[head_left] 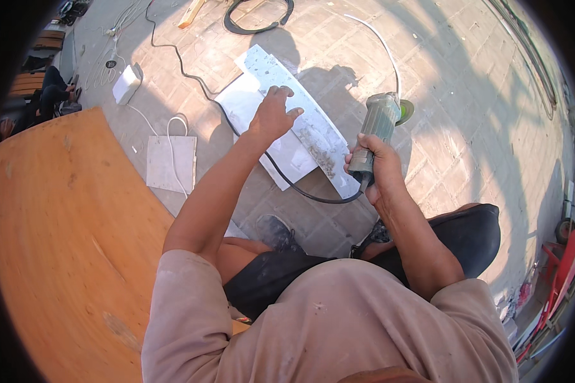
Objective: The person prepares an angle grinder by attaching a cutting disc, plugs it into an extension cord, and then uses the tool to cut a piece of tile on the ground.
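Across the middle of the paving (453,172), a white strip (322,137) lies on a white panel (239,96), its long axis slanting from far left to near right. My left hand (273,118) is nearer to it, over its left edge towards the far end. Those fingers are bent and loosely spread, the thumb apart, nothing gripped between them; whether the tips touch the strip or hover just above it, I cannot tell.

To the right of the strip, my right hand (381,159) is wrapped around the grinder (377,120), near the end its cord (326,202) comes out of. The tool points away from me, its head far and a little right, so its long axis crosses the slant of the strip. The green disc (405,112) sits on the right side of the head, turned away from the strip, with the tool's body between the two. Only the strip's near-right end comes close to my right fingers.

The cord bends left from my grip, over strip and panel, and on towards far left, past a square tile (161,159) on its left.
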A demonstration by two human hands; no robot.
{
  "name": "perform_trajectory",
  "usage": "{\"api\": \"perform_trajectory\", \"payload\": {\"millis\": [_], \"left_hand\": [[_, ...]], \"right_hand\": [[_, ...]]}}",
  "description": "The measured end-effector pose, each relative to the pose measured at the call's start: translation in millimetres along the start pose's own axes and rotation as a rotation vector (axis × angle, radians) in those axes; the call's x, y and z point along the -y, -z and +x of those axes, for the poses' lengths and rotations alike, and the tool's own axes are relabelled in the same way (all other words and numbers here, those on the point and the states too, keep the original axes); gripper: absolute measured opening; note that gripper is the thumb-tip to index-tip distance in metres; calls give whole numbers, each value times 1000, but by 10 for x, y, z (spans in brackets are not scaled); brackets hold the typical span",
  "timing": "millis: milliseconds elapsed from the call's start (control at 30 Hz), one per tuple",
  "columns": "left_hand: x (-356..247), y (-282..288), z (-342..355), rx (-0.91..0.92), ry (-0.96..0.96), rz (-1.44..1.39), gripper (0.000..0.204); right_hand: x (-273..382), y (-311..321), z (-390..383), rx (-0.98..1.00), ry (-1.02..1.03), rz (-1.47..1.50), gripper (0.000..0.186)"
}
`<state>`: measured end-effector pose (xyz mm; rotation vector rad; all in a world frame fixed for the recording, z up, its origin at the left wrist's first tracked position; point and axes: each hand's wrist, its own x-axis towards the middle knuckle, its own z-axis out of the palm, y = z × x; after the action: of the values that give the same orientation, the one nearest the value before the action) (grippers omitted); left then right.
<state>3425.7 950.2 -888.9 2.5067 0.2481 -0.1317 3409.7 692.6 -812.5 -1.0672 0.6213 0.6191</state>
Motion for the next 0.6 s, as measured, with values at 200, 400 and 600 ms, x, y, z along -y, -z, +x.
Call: {"api": "perform_trajectory", "payload": {"millis": [200,400,600], "left_hand": [[460,-410,294,216,434,287,143],[643,-493,257,266,411,271,152],[585,-513,277,258,420,272,151]], "right_hand": [[-58,199,163,-44,60,-159,29],[43,383,341,-114,60,-240,27],[138,413,472,-142,69,-279,28]]}}
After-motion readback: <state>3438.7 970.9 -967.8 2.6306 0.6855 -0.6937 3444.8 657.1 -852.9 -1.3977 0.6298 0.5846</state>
